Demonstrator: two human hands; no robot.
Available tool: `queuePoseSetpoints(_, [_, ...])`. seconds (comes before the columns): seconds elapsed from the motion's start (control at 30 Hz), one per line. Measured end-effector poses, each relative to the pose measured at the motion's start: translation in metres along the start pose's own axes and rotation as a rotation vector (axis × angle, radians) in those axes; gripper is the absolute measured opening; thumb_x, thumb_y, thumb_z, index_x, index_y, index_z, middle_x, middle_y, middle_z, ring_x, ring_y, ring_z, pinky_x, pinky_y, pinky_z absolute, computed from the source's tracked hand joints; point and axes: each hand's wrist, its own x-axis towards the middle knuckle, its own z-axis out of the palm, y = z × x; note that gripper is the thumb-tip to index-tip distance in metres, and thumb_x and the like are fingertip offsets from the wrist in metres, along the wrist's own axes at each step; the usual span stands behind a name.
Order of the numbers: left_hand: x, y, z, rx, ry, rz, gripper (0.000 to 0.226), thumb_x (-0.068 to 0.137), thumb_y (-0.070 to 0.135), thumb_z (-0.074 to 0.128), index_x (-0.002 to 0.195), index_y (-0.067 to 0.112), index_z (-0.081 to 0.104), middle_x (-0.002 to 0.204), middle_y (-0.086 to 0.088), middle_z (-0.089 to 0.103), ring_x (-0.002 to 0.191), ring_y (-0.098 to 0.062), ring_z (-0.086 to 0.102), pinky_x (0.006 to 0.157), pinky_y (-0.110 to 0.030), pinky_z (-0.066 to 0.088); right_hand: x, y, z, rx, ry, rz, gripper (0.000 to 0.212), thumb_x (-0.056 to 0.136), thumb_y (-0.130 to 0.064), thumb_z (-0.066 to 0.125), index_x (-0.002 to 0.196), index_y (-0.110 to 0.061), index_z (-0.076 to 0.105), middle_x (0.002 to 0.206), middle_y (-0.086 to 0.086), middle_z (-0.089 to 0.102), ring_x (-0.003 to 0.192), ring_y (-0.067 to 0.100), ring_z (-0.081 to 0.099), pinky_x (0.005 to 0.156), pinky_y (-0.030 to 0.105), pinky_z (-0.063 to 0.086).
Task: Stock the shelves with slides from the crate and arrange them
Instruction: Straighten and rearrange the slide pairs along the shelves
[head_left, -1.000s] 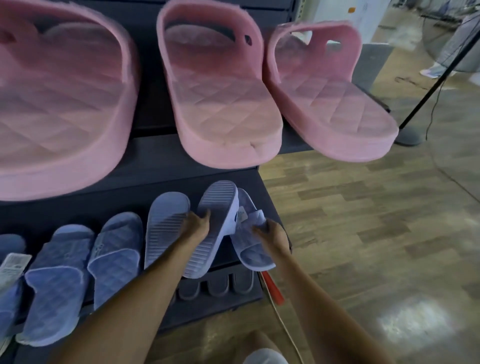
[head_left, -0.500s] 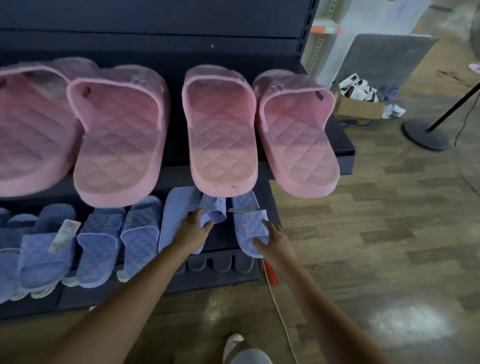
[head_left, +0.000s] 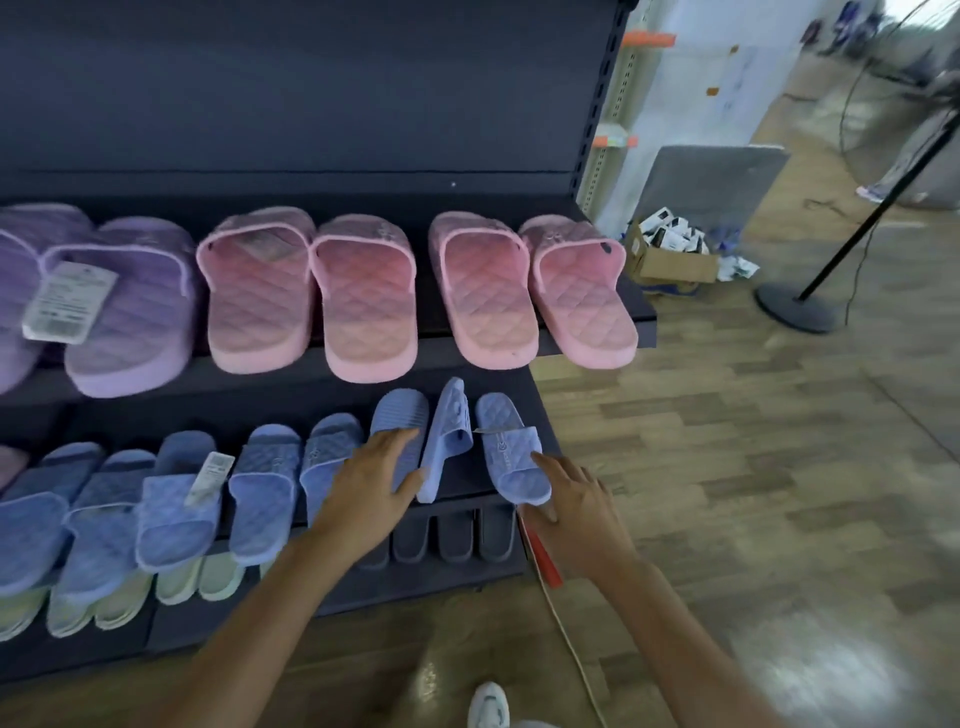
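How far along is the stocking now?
Done: pink slides and purple slides line the upper shelf, blue slides the row below. In hand: left hand rests on a sole-up slide, right hand touches the end slide. Left: lay flat the slide on edge between them.

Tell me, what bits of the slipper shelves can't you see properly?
Head view:
Tag on the purple slides: print too small, blurred.
Dark slides on the bottom shelf: mostly hidden under the shelf above.
Leftmost purple slide: cut off by the left edge.
Crate: not in view.
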Motion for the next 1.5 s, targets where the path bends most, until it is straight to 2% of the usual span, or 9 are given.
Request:
queuePoseSetpoints(0.1, [-0.028, 0.002, -0.020, 0.047, 0.010, 0.062, 0.052, 0.093, 0.032, 0.053, 0.140, 0.015, 0.037, 0.145, -0.003, 0.038, 0.127, -0.024, 0.042, 0.102, -0.033, 0.034, -0.028, -0.018, -0.004, 0.009, 0.058, 0.000, 0.082, 0.071, -0.063, 0.026, 0.140, -0.021, 0.037, 0.139, -0.003, 0.044, 0.125, 0.023, 0.044, 0.100, 0.036, 0.035])
queuePoseSetpoints(0.2, [-0.046, 0.002, -0.039, 0.060, 0.047, 0.141, 0.067, 0.084, 0.053, 0.042, 0.138, 0.015, 0.040, 0.140, -0.003, 0.043, 0.126, -0.024, 0.044, 0.101, -0.036, 0.038, -0.043, -0.030, -0.009, 0.001, 0.135, -0.028, 0.078, 0.072, -0.062, 0.029, 0.137, -0.022, 0.043, 0.136, -0.004, 0.048, 0.122, 0.021, 0.047, 0.097, 0.033, 0.036])
queuePoseSetpoints(0.47, [-0.058, 0.022, -0.079, 0.066, 0.215, 0.253, 0.074, 0.079, 0.059, 0.032, 0.139, 0.015, 0.040, 0.138, -0.001, 0.045, 0.124, -0.022, 0.045, 0.102, -0.034, 0.036, -0.057, -0.060, -0.054, -0.031, 0.278, -0.077, 0.081, 0.067, -0.061, 0.024, 0.136, -0.024, 0.043, 0.139, -0.004, 0.044, 0.124, 0.019, 0.045, 0.090, 0.022, 0.026])
queuePoseSetpoints(0.7, [-0.039, 0.049, -0.102, 0.056, 0.240, 0.312, 0.078, 0.074, 0.062, 0.026, 0.138, 0.020, 0.040, 0.136, 0.005, 0.045, 0.122, -0.017, 0.044, 0.101, -0.029, 0.036, -0.037, -0.062, -0.086, -0.059, 0.351, -0.118, 0.071, 0.075, -0.055, 0.037, 0.135, -0.019, 0.046, 0.138, 0.000, 0.046, 0.124, 0.022, 0.046, 0.096, 0.033, 0.037])
queuePoseSetpoints(0.93, [0.004, 0.075, -0.109, 0.042, 0.291, 0.356, 0.050, 0.091, 0.030, 0.055, 0.138, 0.020, 0.040, 0.137, 0.005, 0.044, 0.122, -0.014, 0.046, 0.099, -0.028, 0.040, 0.010, -0.048, -0.121, -0.014, 0.421, -0.180, 0.069, 0.073, -0.054, 0.039, 0.129, -0.016, 0.052, 0.131, 0.004, 0.052, 0.114, 0.027, 0.052, 0.090, 0.037, 0.042])
queuePoseSetpoints(1.1, [0.046, 0.093, -0.099, 0.092, 0.330, 0.354, 0.049, 0.090, 0.025, 0.058, 0.136, 0.018, 0.042, 0.132, 0.008, 0.046, 0.117, -0.009, 0.048, 0.094, -0.009, 0.025, 0.056, -0.028, -0.143, 0.014, 0.432, -0.225, 0.061, 0.076, -0.045, 0.046, 0.129, -0.015, 0.048, 0.124, 0.003, 0.053, 0.109, 0.027, 0.051, 0.088, 0.038, 0.044])
queuePoseSetpoints(1.2, [0.069, 0.105, -0.093, 0.128, 0.353, 0.329, 0.048, 0.090, 0.030, 0.056, 0.135, 0.019, 0.043, 0.134, 0.007, 0.047, 0.121, -0.008, 0.045, 0.090, -0.002, 0.019, 0.085, -0.013, -0.156, 0.029, 0.475, -0.280, 0.073, 0.070, -0.051, 0.035, 0.132, -0.012, 0.046, 0.128, 0.007, 0.052, 0.110, 0.028, 0.052, 0.089, 0.037, 0.044])
queuePoseSetpoints(1.4, [0.115, 0.126, -0.083, 0.143, 0.389, 0.290, 0.069, 0.078, 0.055, 0.033, 0.128, 0.011, 0.052, 0.129, -0.007, 0.054, 0.119, -0.023, 0.051, 0.098, -0.027, 0.038, 0.141, 0.014, -0.174, 0.106, 0.432, -0.289, 0.080, 0.070, -0.057, 0.034, 0.137, -0.014, 0.041, 0.128, 0.007, 0.052, 0.114, 0.024, 0.050, 0.080, 0.027, 0.039])
queuePoseSetpoints(1.5, [0.134, 0.127, -0.077, 0.171, 0.392, 0.224, 0.070, 0.077, 0.055, 0.033, 0.125, 0.008, 0.055, 0.127, -0.010, 0.055, 0.117, -0.027, 0.052, 0.099, -0.037, 0.040, 0.165, 0.027, -0.170, 0.170, 0.380, -0.277, 0.059, 0.084, -0.048, 0.052, 0.131, -0.012, 0.049, 0.123, 0.008, 0.055, 0.108, 0.024, 0.054, 0.077, 0.021, 0.035])
